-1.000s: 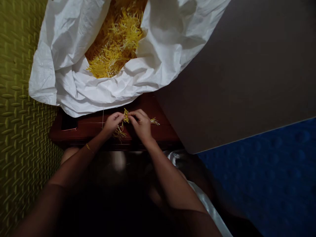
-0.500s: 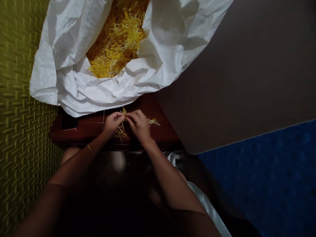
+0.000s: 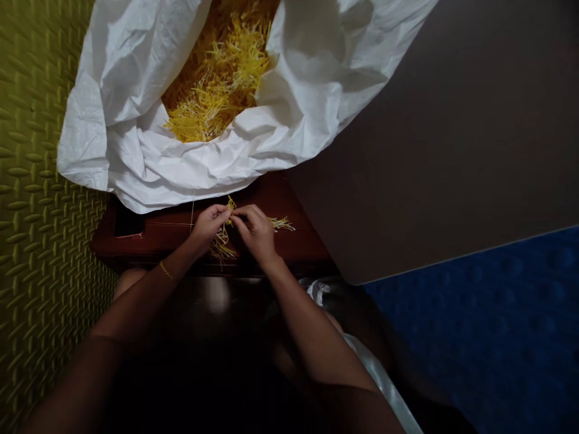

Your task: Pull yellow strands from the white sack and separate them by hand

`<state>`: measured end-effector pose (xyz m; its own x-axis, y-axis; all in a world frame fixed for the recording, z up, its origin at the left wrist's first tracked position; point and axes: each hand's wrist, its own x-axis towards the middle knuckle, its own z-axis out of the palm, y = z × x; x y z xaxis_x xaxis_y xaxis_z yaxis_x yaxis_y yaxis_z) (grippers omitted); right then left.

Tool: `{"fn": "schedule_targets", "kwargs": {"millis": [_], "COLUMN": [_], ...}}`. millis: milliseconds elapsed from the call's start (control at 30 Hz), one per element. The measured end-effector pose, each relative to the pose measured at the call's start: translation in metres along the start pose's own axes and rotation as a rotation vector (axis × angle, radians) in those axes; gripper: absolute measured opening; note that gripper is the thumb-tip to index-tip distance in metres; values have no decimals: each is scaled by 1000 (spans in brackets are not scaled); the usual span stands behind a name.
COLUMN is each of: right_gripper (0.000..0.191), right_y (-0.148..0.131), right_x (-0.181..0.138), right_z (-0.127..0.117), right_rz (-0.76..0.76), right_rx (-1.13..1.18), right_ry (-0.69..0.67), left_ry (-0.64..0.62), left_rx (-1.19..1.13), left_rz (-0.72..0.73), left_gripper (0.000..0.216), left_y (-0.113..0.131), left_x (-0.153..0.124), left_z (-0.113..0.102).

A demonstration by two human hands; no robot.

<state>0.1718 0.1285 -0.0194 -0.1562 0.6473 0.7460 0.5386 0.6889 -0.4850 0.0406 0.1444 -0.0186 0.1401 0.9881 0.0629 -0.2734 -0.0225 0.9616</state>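
My left hand (image 3: 210,225) and my right hand (image 3: 257,232) meet fingertip to fingertip over a dark red wooden surface (image 3: 298,241). Both pinch a small bunch of thin yellow strands (image 3: 221,248), which pokes out above the fingertips and hangs below them. Exactly how the fingers grip it is too small to make out. Just right of my right hand lies another little bunch of yellow strands with pale tips (image 3: 282,224). A thin pale thread (image 3: 192,208) runs down beside my left hand from the sack's edge.
A large white woven sack (image 3: 190,169) lies open beyond the hands, with many yellow strands (image 3: 212,96) inside. A dark flat rectangle (image 3: 129,225) rests on the wood at left. A brown panel (image 3: 434,144) stands right, with yellow textured matting (image 3: 31,241) left and blue matting (image 3: 497,313) right.
The view has shifted slightly, so the sack sits a little further right. Both hands keep their pinch on the bunch, with only a tiny shift of the fingers.
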Motion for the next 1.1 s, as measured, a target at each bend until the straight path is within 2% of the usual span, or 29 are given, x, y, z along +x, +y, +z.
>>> {"fn": "schedule_targets", "kwargs": {"millis": [200,333,433,533,600,733,800,933,1100], "right_gripper": [11,9,8,10,12,10,10,8,10], "right_y": [-7,-8,-5,-1,1,1,-1,-6,-5], "right_x": [0,-1,0,3,6,10,9,5,4], "right_z": [6,11,14,12,8,-2,-4,-4,-1], "right_rz": [59,127,251,411,446,362,291,166,124], "right_rx": [63,128,257,470,521,375,268,71,36], "right_ry": [95,127,144,224,270,286,257,130,88], "left_ry": [75,90,71,90,109,150,150,108,42], "left_rx": [-40,-129,-289,-390,-367,-116,-24,25,127], "left_rz": [-26,-114,-241,-334,-286,-56,29,102,208], "left_gripper": [7,9,10,10,9,8,8,8,7], "left_y": [3,1,0,0,0,-2,-5,-10,-12], "left_x": [-8,-7,-2,4,5,4,3,2,2], "left_z": [7,7,1,-4,-5,-1,2,6,6]}}
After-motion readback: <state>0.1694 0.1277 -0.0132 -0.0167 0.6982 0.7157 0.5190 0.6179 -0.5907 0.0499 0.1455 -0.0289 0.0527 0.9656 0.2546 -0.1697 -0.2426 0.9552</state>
